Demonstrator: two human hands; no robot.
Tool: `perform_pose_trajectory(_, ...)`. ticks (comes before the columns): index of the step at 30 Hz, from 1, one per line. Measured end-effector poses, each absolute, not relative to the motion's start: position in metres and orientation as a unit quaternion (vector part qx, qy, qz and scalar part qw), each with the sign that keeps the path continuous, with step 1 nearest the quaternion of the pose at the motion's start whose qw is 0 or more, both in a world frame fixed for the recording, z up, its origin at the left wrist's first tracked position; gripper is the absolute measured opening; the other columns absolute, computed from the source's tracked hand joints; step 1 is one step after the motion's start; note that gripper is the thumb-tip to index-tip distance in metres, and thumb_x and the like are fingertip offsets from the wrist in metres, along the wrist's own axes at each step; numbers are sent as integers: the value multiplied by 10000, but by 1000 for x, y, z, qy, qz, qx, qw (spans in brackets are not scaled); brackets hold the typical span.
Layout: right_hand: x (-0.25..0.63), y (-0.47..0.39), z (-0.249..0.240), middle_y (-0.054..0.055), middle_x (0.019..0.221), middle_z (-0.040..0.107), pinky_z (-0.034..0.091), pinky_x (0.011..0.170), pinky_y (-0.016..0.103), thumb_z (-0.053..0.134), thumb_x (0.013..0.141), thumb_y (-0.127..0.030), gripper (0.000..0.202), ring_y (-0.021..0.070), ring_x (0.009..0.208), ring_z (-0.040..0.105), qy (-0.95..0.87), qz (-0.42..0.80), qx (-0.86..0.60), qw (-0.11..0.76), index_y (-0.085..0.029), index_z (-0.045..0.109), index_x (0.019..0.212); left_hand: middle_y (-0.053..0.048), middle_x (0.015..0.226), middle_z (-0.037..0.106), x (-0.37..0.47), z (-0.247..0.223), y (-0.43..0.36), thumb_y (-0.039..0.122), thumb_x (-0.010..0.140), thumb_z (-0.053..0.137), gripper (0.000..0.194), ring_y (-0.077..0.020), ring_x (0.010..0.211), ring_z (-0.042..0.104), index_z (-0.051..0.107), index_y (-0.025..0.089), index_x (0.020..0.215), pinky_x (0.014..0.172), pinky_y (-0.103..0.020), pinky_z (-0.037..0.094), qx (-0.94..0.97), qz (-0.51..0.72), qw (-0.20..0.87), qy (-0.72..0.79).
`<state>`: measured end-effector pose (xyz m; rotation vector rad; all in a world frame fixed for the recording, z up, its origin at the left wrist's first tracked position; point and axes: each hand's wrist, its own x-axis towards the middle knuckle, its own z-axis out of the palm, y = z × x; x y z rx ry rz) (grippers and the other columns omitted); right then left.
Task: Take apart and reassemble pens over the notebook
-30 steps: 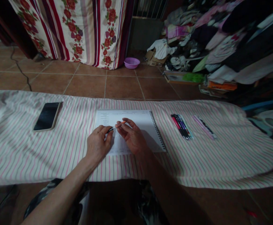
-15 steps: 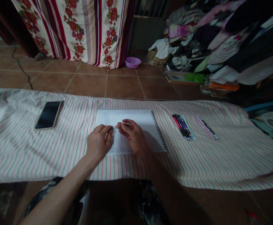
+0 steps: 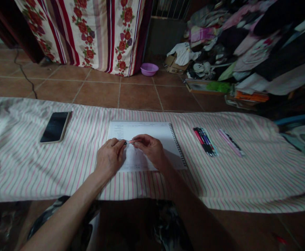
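Note:
An open spiral notebook (image 3: 152, 127) lies on the striped cloth in front of me, with printed lines on its page. Above the page, my right hand (image 3: 152, 150) pinches a thin orange pen (image 3: 136, 141) between thumb and fingertips. My left hand (image 3: 109, 157) is closed, its fingertips around a small dark pen part (image 3: 125, 143) that lines up with the pen's pale tip. Whether the two pieces are joined I cannot tell. Both hands nearly meet over the left-centre of the page.
Several pens (image 3: 204, 141) lie right of the notebook, and beyond them a pink pen (image 3: 230, 143) beside a dark one. A phone (image 3: 55, 127) rests at the left. Past the cloth are a purple basin (image 3: 149, 69), a floral curtain (image 3: 102, 38) and heaped clothes (image 3: 204, 33).
My right hand has turned slightly, its fingers drawing together over the orange pen, which now lies more level and shows less. My left hand has barely moved.

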<state>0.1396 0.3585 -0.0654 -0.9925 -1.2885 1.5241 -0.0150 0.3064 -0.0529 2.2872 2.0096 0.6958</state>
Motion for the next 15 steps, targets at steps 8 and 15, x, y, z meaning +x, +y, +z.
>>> perform_pose_trajectory(8,143,360,-73,-5,718,672,490,628,235,672,665,-236,159,106,637,600,-591,555,-413,415,-195,665,819,-40,768,598,-18,-55,307,266,874,413,265,-170,704,538,637,181,986,589,-269,406,743,229,20,628)
perform_pose_trajectory(15,145,357,-65,21,778,680,501,675,250,652,687,-212,142,124,702,622,-657,487,-415,397,-189,677,825,-49,783,604,-18,-55,306,249,871,427,251,-179,736,545,634,158,980,630,-281,429,759,241,19,605)
